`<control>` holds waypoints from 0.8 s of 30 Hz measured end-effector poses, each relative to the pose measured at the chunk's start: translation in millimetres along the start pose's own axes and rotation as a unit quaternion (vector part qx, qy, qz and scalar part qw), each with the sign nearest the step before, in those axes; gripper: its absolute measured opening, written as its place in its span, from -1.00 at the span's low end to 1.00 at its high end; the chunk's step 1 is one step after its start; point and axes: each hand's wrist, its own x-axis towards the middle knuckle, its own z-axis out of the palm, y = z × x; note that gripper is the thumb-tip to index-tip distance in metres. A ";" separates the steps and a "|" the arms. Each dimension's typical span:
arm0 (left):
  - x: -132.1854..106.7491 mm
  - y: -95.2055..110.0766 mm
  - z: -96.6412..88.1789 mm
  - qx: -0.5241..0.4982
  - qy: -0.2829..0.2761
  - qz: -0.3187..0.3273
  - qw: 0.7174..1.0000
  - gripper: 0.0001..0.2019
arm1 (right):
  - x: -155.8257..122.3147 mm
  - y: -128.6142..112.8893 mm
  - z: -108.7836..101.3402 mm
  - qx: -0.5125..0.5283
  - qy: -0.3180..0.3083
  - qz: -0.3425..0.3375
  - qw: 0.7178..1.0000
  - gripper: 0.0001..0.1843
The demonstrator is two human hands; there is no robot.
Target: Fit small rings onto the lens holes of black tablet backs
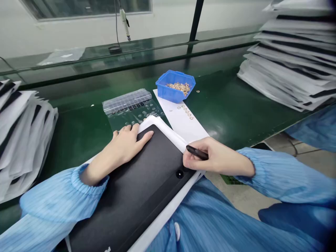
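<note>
A flat black panel in a white sleeve lies across my lap and the edge of the green bench. My left hand rests flat on its upper corner, fingers stretched out. My right hand is closed round a thin black tool at the panel's right edge, just above a small round hole. A white paper strip with several small rings on it lies beyond the panel. A blue bin holding more rings stands at the strip's far end.
A clear zip bag lies left of the strip. Stacks of black-and-white sleeved panels stand at the right and at the left. A raised green rail runs along the back. Another person's blue sleeve shows at the right.
</note>
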 end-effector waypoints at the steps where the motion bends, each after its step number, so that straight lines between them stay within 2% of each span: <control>1: 0.0 0.2 -0.3 0.002 0.000 -0.001 1.000 -0.38 | -0.3 0.1 1.0 -0.007 0.005 0.000 1.000 -0.86; 5: 0.3 -0.5 0.2 0.007 0.001 -0.002 1.000 -0.37 | -3.3 0.9 6.0 -0.047 0.042 -0.007 0.998 -0.81; 11: 0.3 -1.5 1.2 0.008 -0.002 -0.004 1.000 -0.36 | -9.2 3.8 15.5 -0.030 0.101 -0.024 0.994 -0.90; 14: 0.1 -1.2 1.1 0.006 -0.001 -0.008 1.000 -0.35 | -11.2 3.3 17.0 -0.041 0.110 -0.081 0.990 -0.88; 17: 0.5 -2.1 1.9 0.004 -0.002 -0.009 1.000 -0.35 | -12.4 2.8 16.2 -0.091 0.115 -0.167 0.975 -0.79; 19: 0.8 -3.0 3.5 0.006 -0.001 -0.009 1.000 -0.34 | -12.6 3.1 14.6 -0.123 0.113 -0.196 0.966 -0.77; 21: -0.8 -2.0 5.4 0.024 0.027 -0.006 0.999 -0.34 | -12.9 3.8 12.5 -0.134 0.110 -0.208 0.963 -0.81; 23: -6.2 3.0 6.3 0.052 0.099 0.024 0.993 -0.37 | -14.1 4.4 10.5 -0.119 0.134 -0.217 0.960 -0.88; 24: -10.6 7.3 6.0 0.059 0.141 0.060 0.986 -0.40 | -15.2 4.6 9.8 -0.102 0.159 -0.219 0.957 -0.92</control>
